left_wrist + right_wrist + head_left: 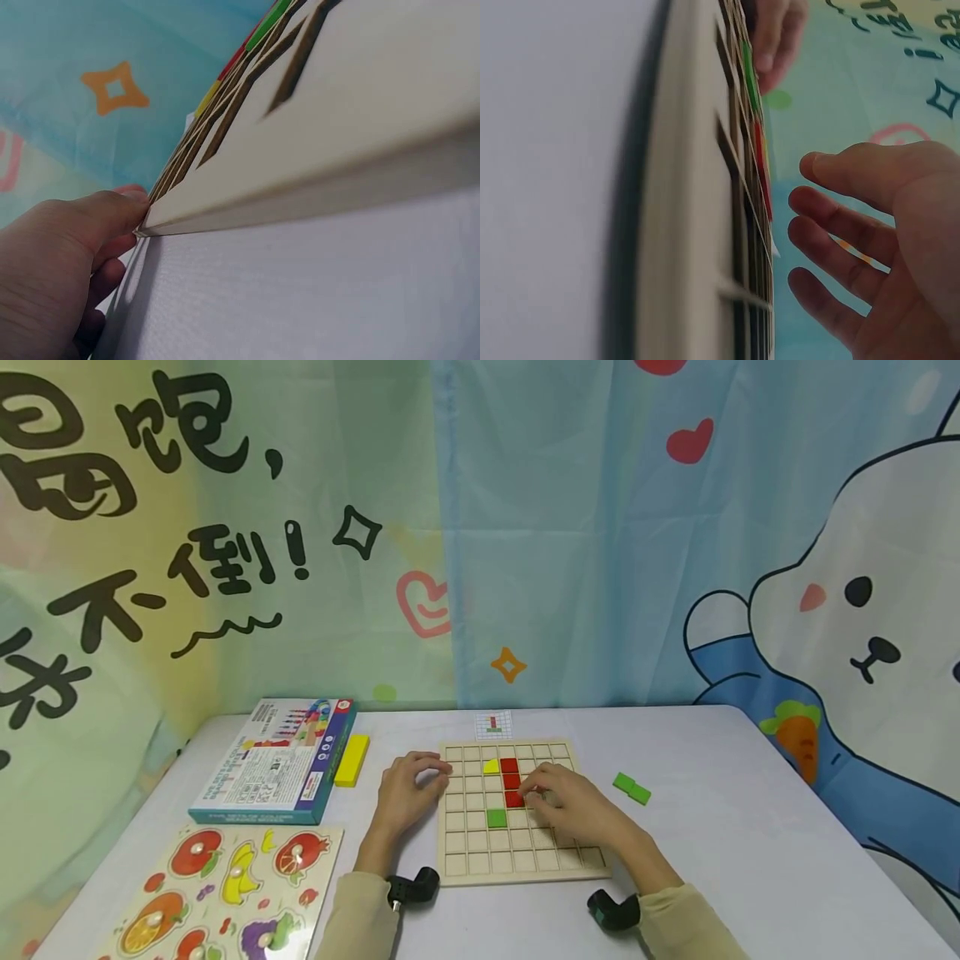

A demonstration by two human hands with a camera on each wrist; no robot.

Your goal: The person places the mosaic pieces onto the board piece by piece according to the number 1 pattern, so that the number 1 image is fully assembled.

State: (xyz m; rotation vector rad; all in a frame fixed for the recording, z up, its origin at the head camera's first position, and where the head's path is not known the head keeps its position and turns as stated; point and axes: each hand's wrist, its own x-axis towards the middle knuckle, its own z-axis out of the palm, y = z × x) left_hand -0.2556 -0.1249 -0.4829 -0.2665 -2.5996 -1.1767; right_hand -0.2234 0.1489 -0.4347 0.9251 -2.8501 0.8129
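Note:
A pale wooden grid board (477,864) lies on the white table. My left hand (405,793) grips its left edge; in the left wrist view the thumb lies at the rim with the other fingers curled below. Set in the grid are a column of red square tiles (510,782), a yellow tile (491,767) with a rounded side, and a green square tile (497,818). Over the board's right half hovers my right hand (577,806), near the red tiles. The right wrist view shows its fingers (832,232) loosely bent and apart, holding nothing.
Two green tiles (632,788) lie right of the board. A small pattern card (493,725) sits behind it. To the left are a yellow block (352,761), a printed box (277,760) and a fruit puzzle board (225,893). A curtain (562,610) hangs behind.

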